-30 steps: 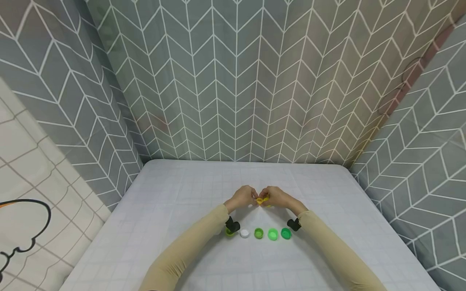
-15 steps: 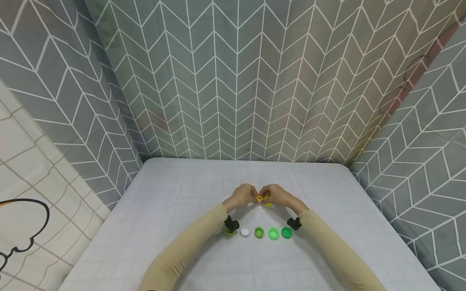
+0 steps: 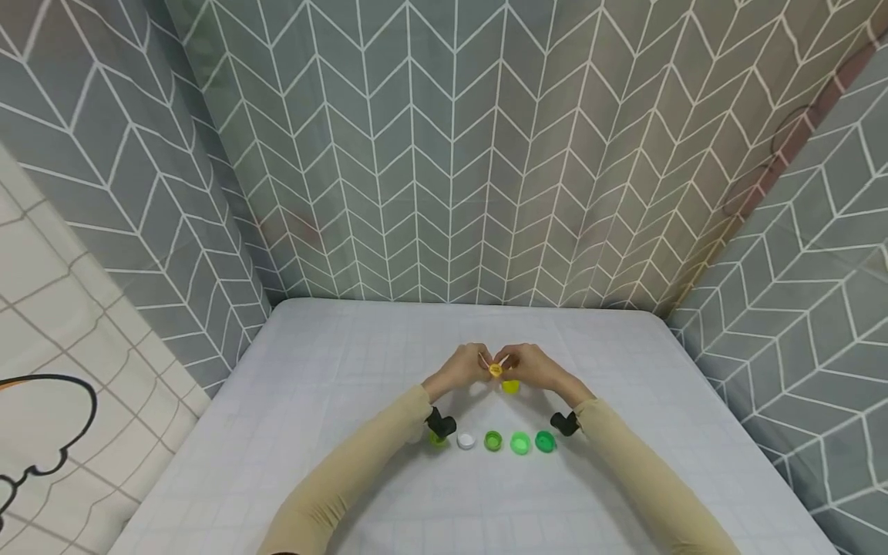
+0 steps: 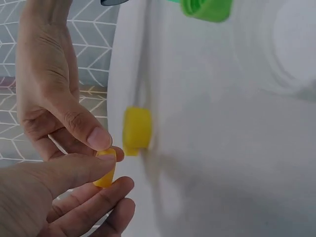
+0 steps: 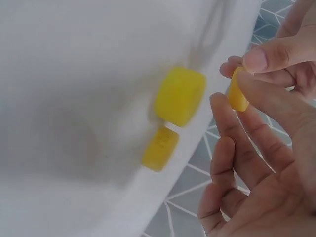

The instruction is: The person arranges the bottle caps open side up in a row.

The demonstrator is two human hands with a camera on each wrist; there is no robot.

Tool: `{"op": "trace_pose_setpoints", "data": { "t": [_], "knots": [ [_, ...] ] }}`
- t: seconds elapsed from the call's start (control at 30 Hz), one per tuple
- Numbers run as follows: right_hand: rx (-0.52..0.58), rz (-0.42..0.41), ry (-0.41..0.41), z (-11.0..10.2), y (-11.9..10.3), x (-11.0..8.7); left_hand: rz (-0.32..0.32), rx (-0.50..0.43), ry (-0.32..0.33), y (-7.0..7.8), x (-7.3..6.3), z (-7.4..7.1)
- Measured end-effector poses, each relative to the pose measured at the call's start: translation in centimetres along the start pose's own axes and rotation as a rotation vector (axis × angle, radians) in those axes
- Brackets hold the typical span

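In the head view, the left hand and right hand have risen slightly toward the table's far edge, baring more of a bright yellow cap. In the left wrist view, both pinch a small orange-yellow piece, so the work looks mid-air. In the right wrist view, a second piece lies beside that cap.
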State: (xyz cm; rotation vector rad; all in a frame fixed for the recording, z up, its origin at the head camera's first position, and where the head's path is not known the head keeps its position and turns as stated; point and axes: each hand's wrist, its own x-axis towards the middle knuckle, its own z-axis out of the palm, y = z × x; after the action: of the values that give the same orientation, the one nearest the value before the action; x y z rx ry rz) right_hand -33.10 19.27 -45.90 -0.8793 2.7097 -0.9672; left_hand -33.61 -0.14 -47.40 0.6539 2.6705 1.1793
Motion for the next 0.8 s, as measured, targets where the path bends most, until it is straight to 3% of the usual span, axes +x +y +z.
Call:
{"op": "trace_pose_setpoints", "data": {
  "t": [0.3, 0.53, 0.8],
  "knots": [
    [-0.028, 0.015, 0.056, -1.8, -2.3, -1.6, 0.02, -0.187, 0.013, 1.7, -0.5, -1.4],
    [-0.025, 0.002, 0.134, -2.7, -3.2, -3.6, 0.044, -0.199, 0.027, 4.1, -1.4, -2.0],
    [0.001, 0.007, 0.22, -3.2, -3.7, -5.5, 0.114, -0.211, 0.023, 6.0, -2.5, -1.4]
  ]
}}
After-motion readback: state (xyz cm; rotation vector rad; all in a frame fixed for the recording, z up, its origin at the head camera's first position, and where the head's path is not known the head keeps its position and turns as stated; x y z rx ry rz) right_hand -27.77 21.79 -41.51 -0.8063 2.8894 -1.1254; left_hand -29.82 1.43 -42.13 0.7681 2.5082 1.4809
